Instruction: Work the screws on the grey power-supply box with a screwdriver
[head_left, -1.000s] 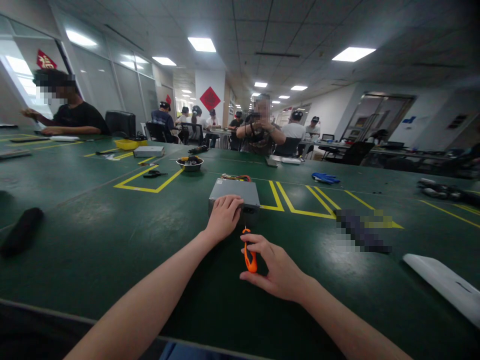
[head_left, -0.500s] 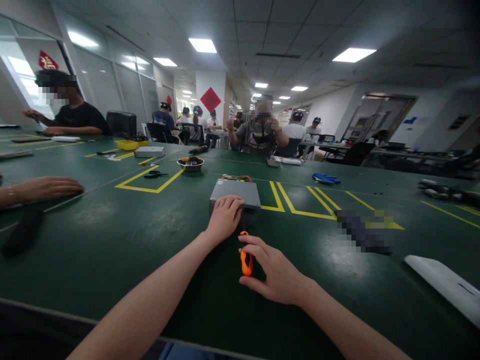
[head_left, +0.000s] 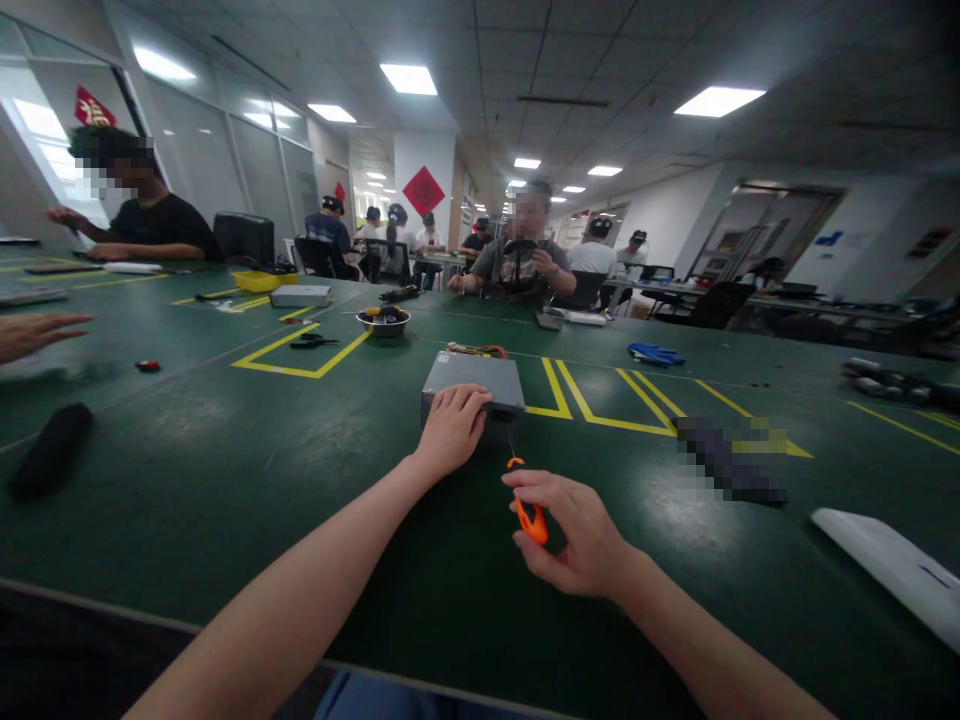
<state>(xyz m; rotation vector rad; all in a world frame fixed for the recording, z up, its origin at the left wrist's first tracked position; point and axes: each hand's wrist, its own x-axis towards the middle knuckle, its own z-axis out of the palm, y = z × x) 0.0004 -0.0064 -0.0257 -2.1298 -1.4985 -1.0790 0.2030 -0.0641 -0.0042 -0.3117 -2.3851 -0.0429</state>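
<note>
A grey metal box (head_left: 480,377) with coloured wires at its far end lies on the green table (head_left: 225,470). My left hand (head_left: 452,428) rests on the box's near left corner, fingers curled over its edge. My right hand (head_left: 574,533) is closed around an orange-handled screwdriver (head_left: 529,512). The thin shaft points up toward the box's near face, and I cannot tell whether the tip touches it.
A black pouch (head_left: 51,450) lies at the left, a white flat object (head_left: 892,570) at the right. A metal bowl (head_left: 383,321), blue gloves (head_left: 654,354) and yellow floor-tape lines lie beyond the box. Another person's hand (head_left: 34,333) reaches in at the left. Several people sit across the table.
My right hand and the screwdriver have shifted right, the handle now leaning right. The other person's hand at the left has pulled back, leaving a small red thing on the table.
</note>
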